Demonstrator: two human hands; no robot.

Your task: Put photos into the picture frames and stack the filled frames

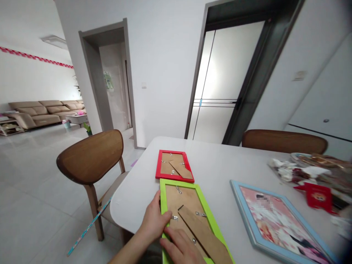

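A green picture frame [205, 205] lies face down near the table's front edge, its brown backing board [180, 201] and fold-out stand [202, 227] facing up. Several small metal clips hold the board round its sides. My left hand [154, 216] grips the left rim, thumb on top beside a clip [174, 217]. Just below it, my right hand [183, 245] has its bent fingers over the same rim and the board's lower left part; its lower side is cut off by the picture's edge. Beyond the green frame's far edge lies a red picture frame [189, 169], also back up.
To the right on the white table [220, 165] lies a large light-blue framed picture [249, 223], face up. Behind it are crumpled tissues [286, 170], a red packet [319, 197] and clutter. Wooden chairs [92, 157] stand left and far right; a patterned stick [89, 227] leans by the left one.
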